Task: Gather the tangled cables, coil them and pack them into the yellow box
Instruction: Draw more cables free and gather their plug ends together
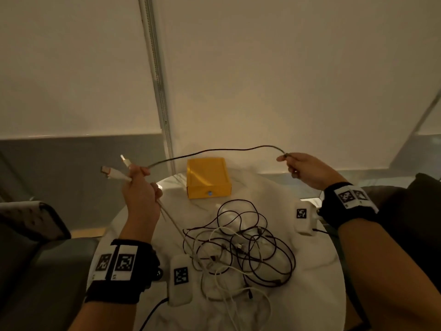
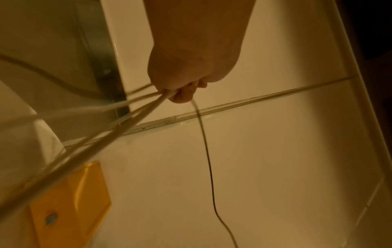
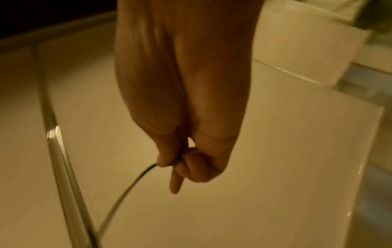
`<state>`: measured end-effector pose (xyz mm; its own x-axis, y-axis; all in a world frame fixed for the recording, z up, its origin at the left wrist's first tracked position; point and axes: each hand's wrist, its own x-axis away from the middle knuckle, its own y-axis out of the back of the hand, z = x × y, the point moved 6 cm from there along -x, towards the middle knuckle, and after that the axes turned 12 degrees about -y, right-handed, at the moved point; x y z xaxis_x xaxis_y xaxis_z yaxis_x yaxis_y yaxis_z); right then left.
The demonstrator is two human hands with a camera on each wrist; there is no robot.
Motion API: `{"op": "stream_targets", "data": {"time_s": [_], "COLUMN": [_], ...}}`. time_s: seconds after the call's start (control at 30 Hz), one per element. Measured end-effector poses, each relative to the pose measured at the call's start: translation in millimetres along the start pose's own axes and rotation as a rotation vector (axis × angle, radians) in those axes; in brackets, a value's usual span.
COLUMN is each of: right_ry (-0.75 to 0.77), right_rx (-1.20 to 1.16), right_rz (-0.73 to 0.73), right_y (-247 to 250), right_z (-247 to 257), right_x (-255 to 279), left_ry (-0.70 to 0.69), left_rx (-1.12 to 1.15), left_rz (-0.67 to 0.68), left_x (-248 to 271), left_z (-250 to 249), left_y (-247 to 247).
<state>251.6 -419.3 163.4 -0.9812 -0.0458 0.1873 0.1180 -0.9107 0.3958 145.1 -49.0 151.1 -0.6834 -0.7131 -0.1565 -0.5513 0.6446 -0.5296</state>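
Observation:
A tangle of black and white cables (image 1: 238, 249) lies on the round white table (image 1: 317, 266). Behind it stands the yellow box (image 1: 208, 177), also low left in the left wrist view as the yellow box (image 2: 70, 201). My left hand (image 1: 140, 187) is raised left of the box and grips several white cables (image 1: 114, 174) with USB plugs sticking out; its fist (image 2: 182, 83) shows them trailing down. A black cable (image 1: 214, 151) spans in the air from that hand to my right hand (image 1: 300, 168), which pinches its end (image 3: 148, 169) between thumb and fingers.
A grey upholstered seat (image 1: 31, 220) stands at the left and a dark cushion (image 1: 415, 211) at the right. White blinds (image 1: 262, 68) hang behind the table. Marker-tagged white units (image 1: 180, 280) ride on both wrists.

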Motion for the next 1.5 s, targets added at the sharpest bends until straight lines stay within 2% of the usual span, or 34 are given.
{"op": "stream_targets", "data": {"time_s": [0.07, 0.17, 0.23, 0.3, 0.4, 0.5, 0.53, 0.6, 0.77, 0.87, 0.97, 1.07, 1.13, 1.2, 1.27, 1.33, 1.37, 1.4, 1.43, 1.5], "right_ry": [0.101, 0.262, 0.352, 0.405, 0.46, 0.446, 0.443, 0.483, 0.58, 0.661, 0.669, 0.716, 0.659, 0.482, 0.29, 0.113, 0.028, -0.042, -0.072, -0.036], "right_rx": [-0.078, -0.088, -0.138, -0.227, -0.476, -0.523, -0.491, -0.36, -0.091, -0.128, -0.159, -0.11, -0.037, 0.159, 0.482, 0.795, 0.848, 0.808, 0.669, 0.175], "right_rz": [-0.077, -0.29, -0.308, -0.207, 0.03, 0.272, 0.324, 0.339, 0.211, 0.08, -0.007, 0.034, 0.076, 0.207, 0.393, 0.451, 0.436, 0.407, 0.372, 0.32], "right_y": [10.3, 12.4, -2.8, -29.7, -77.2, -126.1, -140.8, -162.5, -179.7, -174.1, -171.5, -171.7, -168.7, -168.3, -168.6, -154.0, -142.5, -129.8, -117.7, -95.4], "right_z": [16.9, 46.2, 63.2, 73.8, 87.5, 102.8, 107.8, 118.2, 135.9, 146.9, 148.7, 150.2, 145.5, 124.9, 83.1, 29.8, 7.4, -7.8, -13.4, 3.4], "right_x": [5.3, 20.5, 34.4, 44.4, 57.8, 70.0, 74.0, 81.7, 90.7, 97.3, 99.2, 107.2, 105.9, 94.5, 80.8, 63.2, 55.9, 50.1, 46.6, 47.8], "left_ry": [-0.044, -0.118, -0.14, -0.149, -0.193, -0.232, -0.237, -0.243, -0.21, -0.183, -0.091, -0.027, -0.024, -0.029, 0.012, 0.028, 0.016, -0.006, -0.023, -0.054], "left_rx": [-0.077, -0.049, 0.032, 0.078, 0.058, 0.024, 0.028, 0.056, 0.097, 0.136, 0.153, 0.154, 0.161, 0.257, 0.441, 0.522, 0.485, 0.425, 0.368, 0.275], "left_rz": [0.038, 0.147, 0.247, 0.329, 0.424, 0.498, 0.508, 0.494, 0.426, 0.448, 0.415, 0.366, 0.29, 0.218, 0.205, 0.173, 0.157, 0.148, 0.142, 0.141], "left_x": [2.0, 11.9, 20.6, 25.4, 29.3, 36.0, 38.0, 38.8, 34.2, 37.3, 40.2, 38.2, 29.7, 16.8, 7.0, -2.9, -6.7, -8.6, -9.3, -5.2], "left_z": [2.8, -1.5, -7.5, -11.6, -14.4, -18.2, -19.4, -21.7, -23.3, -27.0, -23.6, -23.8, -32.2, -45.3, -60.8, -72.4, -75.6, -77.6, -76.1, -69.6], "left_y": [-1.8, -15.9, -31.2, -46.2, -63.1, -74.6, -77.1, -78.5, -66.8, -66.8, -69.0, -71.2, -66.2, -59.1, -53.0, -43.4, -36.8, -31.5, -27.3, -24.6]}}
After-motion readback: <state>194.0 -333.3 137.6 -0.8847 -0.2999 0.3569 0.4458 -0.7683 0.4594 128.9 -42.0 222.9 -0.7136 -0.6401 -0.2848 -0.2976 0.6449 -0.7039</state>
